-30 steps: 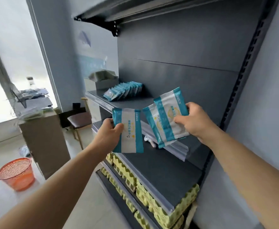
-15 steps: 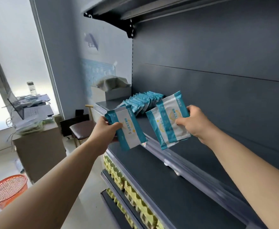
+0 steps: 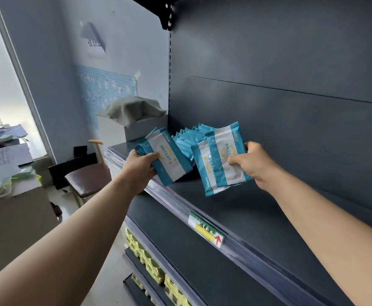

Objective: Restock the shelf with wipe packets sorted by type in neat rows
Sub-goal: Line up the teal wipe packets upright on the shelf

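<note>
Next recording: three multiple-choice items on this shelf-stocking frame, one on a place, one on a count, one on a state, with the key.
1. Where is the row of shelved packets?
A. at the far end of the shelf, by the grey box
B. on the chair
C. on the bottom shelf

2. How many packets does the right hand hold?
A. one
B. two
C. four

3. What is the left hand doing?
A. hanging open
B. pressing flat on the rail
C. gripping a packet

Key: 1 A, the row shows near the box, behind the held packets; 2 B, a second one's edge pokes out behind the front one; 3 C, it curls round the packet's edge.
</note>
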The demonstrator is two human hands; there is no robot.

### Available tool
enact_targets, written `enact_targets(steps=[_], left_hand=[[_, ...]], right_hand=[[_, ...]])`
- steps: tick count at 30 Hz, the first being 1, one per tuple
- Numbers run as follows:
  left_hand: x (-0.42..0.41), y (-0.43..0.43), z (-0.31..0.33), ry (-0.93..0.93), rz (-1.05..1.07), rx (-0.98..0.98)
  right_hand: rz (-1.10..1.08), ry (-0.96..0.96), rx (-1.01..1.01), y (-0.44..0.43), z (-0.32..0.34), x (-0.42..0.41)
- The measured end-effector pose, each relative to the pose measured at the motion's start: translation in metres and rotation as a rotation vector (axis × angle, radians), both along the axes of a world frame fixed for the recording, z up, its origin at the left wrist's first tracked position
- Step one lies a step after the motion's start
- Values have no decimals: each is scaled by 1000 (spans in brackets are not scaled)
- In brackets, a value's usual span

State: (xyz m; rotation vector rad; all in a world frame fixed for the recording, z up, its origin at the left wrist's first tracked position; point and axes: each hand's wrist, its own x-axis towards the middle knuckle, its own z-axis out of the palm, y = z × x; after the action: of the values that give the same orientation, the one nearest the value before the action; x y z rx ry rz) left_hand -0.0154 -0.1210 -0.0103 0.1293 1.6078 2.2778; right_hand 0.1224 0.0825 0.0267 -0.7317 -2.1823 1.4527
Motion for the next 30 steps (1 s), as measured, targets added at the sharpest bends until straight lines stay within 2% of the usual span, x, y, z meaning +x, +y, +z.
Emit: enact_targets(steps=[3, 8, 11, 14, 18, 20, 23, 27, 30], left_hand=[[-30, -1, -13, 61, -103, -103], [-87, -17, -10, 440, -330, -689], [-115, -16, -9, 595, -456, -875], [-131, -5, -17, 691, -450, -875], [-138, 11, -34, 742, -397, -777], [-144, 13, -38, 801, -434, -825], [-153, 6, -37, 892, -428, -924], [-149, -3, -37, 1049, -331, -787], [-148, -6, -38, 1119, -315, -857]], right_hand=[[-47, -14, -6, -5, -4, -20], [-133, -65, 47, -21, -6, -37], [-197, -68, 43, -33, -6, -44], [-279, -53, 12, -43, -8, -47], [-392, -27, -23, -51, -14, -47], [-427, -1, -54, -55, -18, -45], [-442, 34, -146, -61, -24, -47], [-427, 69, -259, -67, -34, -52], [-427, 127, -314, -68, -35, -56]])
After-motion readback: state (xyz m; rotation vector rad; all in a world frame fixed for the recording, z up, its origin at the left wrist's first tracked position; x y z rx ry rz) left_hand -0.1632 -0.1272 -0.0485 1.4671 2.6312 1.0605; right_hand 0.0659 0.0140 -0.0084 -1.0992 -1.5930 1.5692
